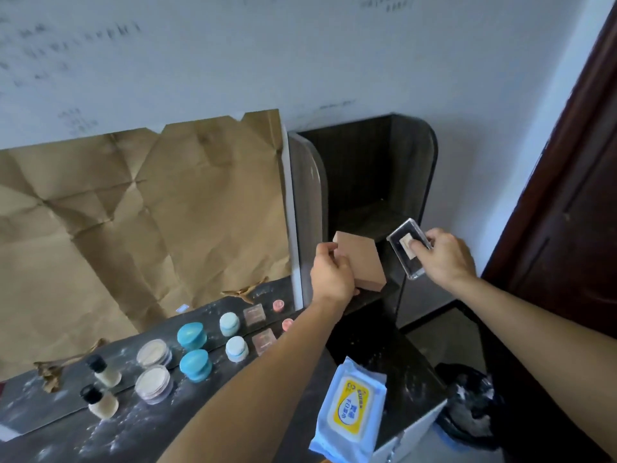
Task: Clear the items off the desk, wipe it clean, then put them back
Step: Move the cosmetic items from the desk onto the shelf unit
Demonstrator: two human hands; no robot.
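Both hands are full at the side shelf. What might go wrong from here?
1. The left hand grips the tan square box by one side only, so it may slip at the dark side shelf.
2. The blue-and-yellow wet-wipe pack seems to overhang the dark desk edge beside the left forearm; a sweep back might knock it off.
3. White powder dusts the desk; a dragged arm would likely smear it.

The dark, powder-dusted table (400, 362) carries a wipes pack (350, 409), teal jar (195, 365), powder jar (153, 384) and small bottle (100, 401); the farther row seems mirrored.
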